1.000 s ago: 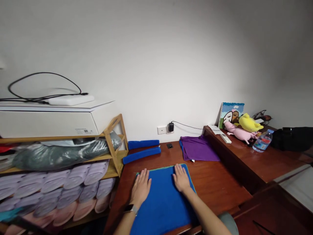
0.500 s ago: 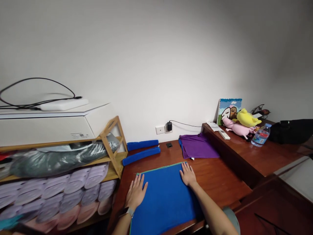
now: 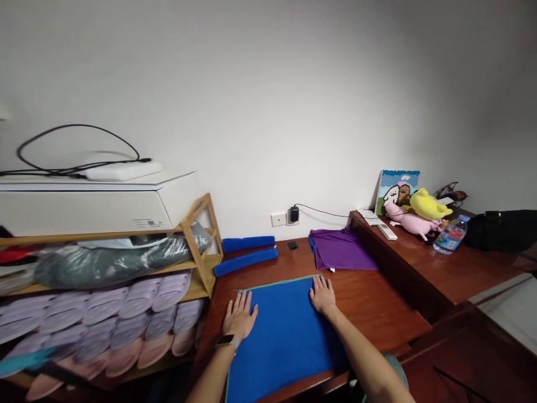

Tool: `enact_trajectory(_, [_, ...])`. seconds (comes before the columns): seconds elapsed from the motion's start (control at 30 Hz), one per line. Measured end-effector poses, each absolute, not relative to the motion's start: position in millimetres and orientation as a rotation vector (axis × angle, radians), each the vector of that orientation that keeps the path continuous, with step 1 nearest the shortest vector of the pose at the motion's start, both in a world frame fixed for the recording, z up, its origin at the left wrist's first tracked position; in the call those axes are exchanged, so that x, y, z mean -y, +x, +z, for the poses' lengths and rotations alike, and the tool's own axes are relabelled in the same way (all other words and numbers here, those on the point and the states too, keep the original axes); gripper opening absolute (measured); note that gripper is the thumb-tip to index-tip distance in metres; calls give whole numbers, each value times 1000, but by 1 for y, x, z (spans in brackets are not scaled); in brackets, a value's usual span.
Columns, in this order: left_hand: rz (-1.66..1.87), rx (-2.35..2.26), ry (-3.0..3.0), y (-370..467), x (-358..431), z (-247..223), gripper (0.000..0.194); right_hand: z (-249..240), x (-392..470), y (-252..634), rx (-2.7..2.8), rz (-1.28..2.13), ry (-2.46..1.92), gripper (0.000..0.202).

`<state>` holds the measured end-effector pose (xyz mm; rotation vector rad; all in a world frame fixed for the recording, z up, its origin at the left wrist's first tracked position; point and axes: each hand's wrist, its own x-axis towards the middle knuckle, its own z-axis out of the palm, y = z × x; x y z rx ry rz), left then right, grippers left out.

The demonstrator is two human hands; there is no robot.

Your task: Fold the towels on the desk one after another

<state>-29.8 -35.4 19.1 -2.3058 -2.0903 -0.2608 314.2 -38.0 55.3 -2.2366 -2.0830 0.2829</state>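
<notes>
A blue cloth [image 3: 285,330] with a green-edged border lies spread flat on the brown wooden desk [image 3: 364,302]. My left hand [image 3: 240,316] rests palm down on its far left corner, fingers stretched, a watch on the wrist. On the far right corner my right hand [image 3: 323,295] lies flat with its fingers out. Neither hand grips anything. Behind the cloth, two rolled blue cloths [image 3: 247,261] lie side by side near the wall. A folded purple cloth [image 3: 342,249] sits at the back right, with a bit of blue showing at its left edge.
At left stands a wooden rack [image 3: 201,274] with several slippers [image 3: 138,296] and a white box [image 3: 84,210] on top. The raised right shelf holds plush toys [image 3: 415,221], a remote [image 3: 387,232], a water bottle [image 3: 451,235] and a black bag [image 3: 503,229]. A charger [image 3: 294,213] is plugged into the wall.
My left hand has slid slightly up and to the right over the cloth's corner. My right hand stays nearly in place. The camera view has shifted a little.
</notes>
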Motion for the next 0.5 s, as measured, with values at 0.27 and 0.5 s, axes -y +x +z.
enact_trajectory(0.27, [-348,1878,-2444,31,31,25,60,54,43,206,2354,317,-1673,64])
enact_trajectory(0.5, [-392,2054,-2324,-6,33,13,67,41,32,257,2209,300,-1903,67])
